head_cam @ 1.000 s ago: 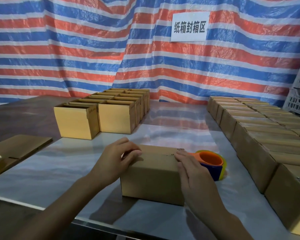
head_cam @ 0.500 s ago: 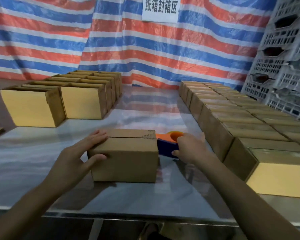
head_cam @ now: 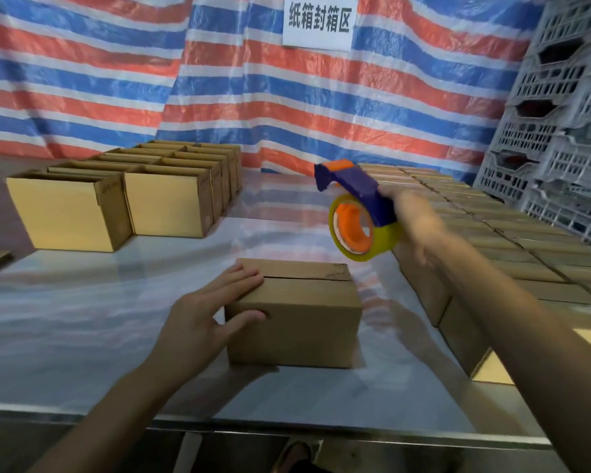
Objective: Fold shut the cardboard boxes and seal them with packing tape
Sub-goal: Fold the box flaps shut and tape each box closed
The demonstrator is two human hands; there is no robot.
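A small cardboard box [head_cam: 304, 319] with its top flaps folded shut sits on the shiny table [head_cam: 116, 319] in front of me. My left hand [head_cam: 209, 312] holds its left end, fingers over the top edge and thumb against the front face. My right hand [head_cam: 413, 223] grips a blue and orange tape dispenser [head_cam: 359, 213] loaded with a clear yellowish roll. The dispenser hangs in the air above and to the right of the box, clear of it.
Open-topped boxes [head_cam: 123, 196] stand in rows at the back left. Rows of closed boxes [head_cam: 492, 247] line the right side of the table. Grey plastic crates [head_cam: 567, 114] are stacked at the far right. A striped tarp with a white sign [head_cam: 319, 20] hangs behind.
My right hand left the box top, took hold of the tape dispenser lying beside the box and lifted it into the air. My left hand stayed on the box's left end.
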